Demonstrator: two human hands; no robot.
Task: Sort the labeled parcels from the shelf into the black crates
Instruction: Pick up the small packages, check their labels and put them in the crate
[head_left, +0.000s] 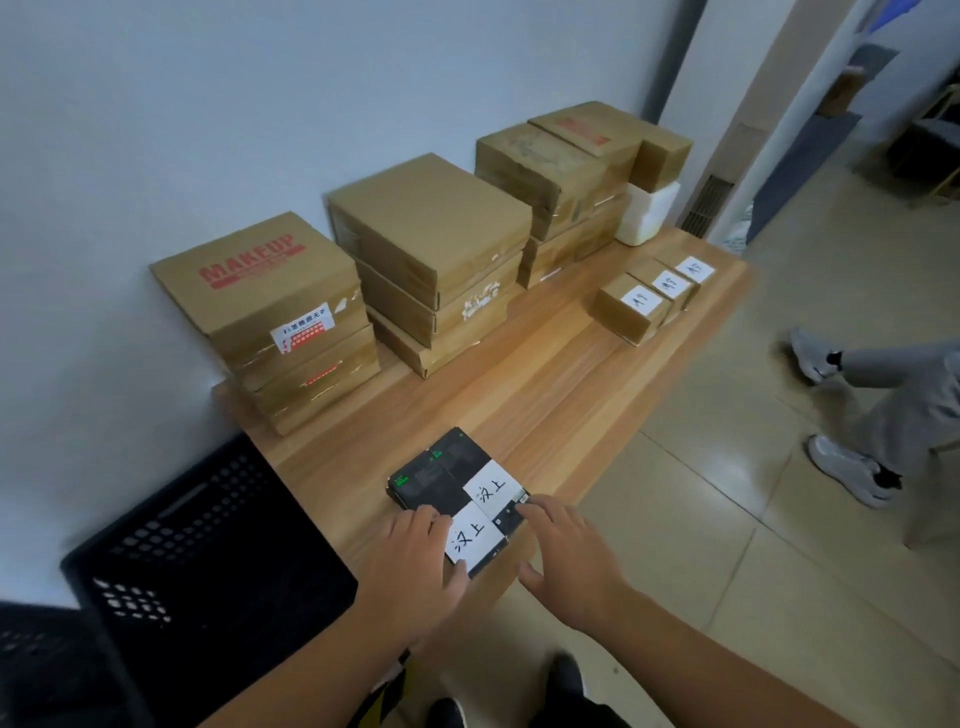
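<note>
The left hand (415, 556) reaches in from below and lies on the near left corner of two flat black parcels (447, 473). Its fingers are spread fairly straight over the top and its thumb is at the near end; whether it actually clamps them cannot be told. The right hand (566, 551) is apart, palm down, with its fingertips at the parcels' right edge and its thumb splayed off the edge of the surface (545, 395). The parcels lie flat, side by side and touching, near the front edge. Their long axes run diagonally from near right to far left, white labels (491, 491) at the near ends. A black crate (208, 545) stands just left of the surface.
</note>
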